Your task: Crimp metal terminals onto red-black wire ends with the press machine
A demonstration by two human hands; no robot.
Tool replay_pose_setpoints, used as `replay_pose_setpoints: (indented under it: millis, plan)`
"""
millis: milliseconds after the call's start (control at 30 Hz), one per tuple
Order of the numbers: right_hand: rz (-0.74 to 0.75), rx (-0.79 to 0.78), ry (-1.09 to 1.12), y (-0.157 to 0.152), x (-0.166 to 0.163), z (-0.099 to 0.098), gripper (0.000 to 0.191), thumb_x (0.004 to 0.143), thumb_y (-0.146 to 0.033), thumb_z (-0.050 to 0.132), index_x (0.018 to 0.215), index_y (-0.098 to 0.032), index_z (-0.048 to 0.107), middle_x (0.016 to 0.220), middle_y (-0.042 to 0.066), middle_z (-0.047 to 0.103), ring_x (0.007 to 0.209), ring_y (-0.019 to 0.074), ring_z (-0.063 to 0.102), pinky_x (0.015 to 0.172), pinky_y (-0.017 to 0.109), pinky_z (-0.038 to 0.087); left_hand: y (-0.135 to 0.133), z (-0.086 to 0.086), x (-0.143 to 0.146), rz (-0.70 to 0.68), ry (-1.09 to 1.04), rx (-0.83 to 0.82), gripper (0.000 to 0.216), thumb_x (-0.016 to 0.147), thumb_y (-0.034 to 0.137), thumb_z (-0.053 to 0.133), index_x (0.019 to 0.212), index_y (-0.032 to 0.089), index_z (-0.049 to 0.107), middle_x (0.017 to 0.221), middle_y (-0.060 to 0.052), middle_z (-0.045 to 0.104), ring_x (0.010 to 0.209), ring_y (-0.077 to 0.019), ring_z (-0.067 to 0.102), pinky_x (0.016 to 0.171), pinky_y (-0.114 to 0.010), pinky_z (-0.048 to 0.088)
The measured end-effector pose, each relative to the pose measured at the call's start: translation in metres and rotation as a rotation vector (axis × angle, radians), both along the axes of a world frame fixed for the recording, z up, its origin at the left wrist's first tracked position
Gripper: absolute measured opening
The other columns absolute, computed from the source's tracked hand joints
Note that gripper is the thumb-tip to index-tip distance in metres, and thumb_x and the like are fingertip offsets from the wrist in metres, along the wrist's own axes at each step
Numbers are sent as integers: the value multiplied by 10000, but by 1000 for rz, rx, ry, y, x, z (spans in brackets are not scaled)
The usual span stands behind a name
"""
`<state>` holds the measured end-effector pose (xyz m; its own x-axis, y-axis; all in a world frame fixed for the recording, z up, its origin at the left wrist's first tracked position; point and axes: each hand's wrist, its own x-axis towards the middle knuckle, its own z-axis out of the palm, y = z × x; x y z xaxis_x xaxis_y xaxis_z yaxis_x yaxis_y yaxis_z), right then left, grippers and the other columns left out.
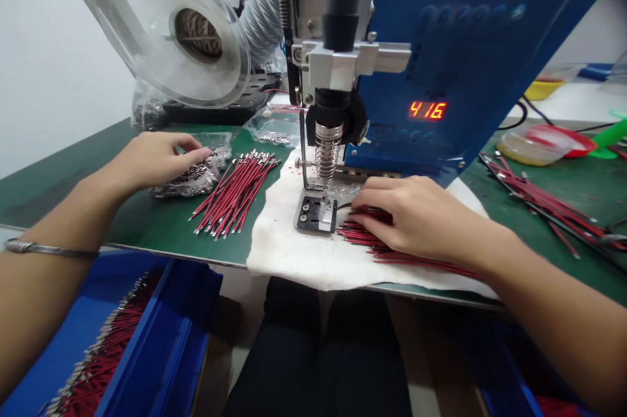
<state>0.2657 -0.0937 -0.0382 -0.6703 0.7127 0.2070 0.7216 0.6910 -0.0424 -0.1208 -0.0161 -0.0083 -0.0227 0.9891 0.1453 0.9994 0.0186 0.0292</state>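
Wires of red and black (362,234) lie on white cloth (289,257), just beside a small dark fixture (306,214), at its right. The right hand (409,217) rests over these wires with bent fingers; I cannot tell if it pinches one of them. The left hand (164,159) has its fingertips at a clear plastic bag (196,172) with small metal parts inside; whether it grasps a part, I cannot tell. Between this bag and the cloth, a fanned bundle of similar wires (238,191) with metal ends lies directly on the green tabletop (39,159). Behind it is a clear tray (279,133) holding some metal pieces.

Above the fixture stands a spring-wrapped tip (328,149), in front of a blue machine (431,38) with red digits, 0089 above and 416 lower. On the table's right side there are more wires (553,198), and near them a red lid (563,142). At the back left, a transparent spool (142,18) tilts before a pale wall (39,31). Below the table edge, a blue bin (191,332) at left contains many wires.
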Motion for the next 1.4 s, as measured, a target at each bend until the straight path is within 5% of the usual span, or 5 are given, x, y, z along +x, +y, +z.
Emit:
replay_pose_setpoints:
  millis: [533, 1400]
  plan:
    - [-81, -33, 16, -1, -12, -6, 193, 959, -254, 544, 952, -212, 732, 982, 30, 678, 822, 201, 652, 702, 330, 432, 4, -16, -8, 14, 20, -16, 499, 778, 554, 436, 1042, 228, 707, 933, -47, 713, 791, -242, 618, 732, -311, 407]
    - [21, 12, 117, 0, -13, -11, 176, 954, -219, 553, 945, -191, 727, 950, 33, 686, 786, 184, 640, 667, 314, 395, 0, -20, -7, 59, -16, 52, 540, 741, 591, 433, 1016, 212, 702, 869, -61, 687, 809, -277, 631, 775, -345, 436]
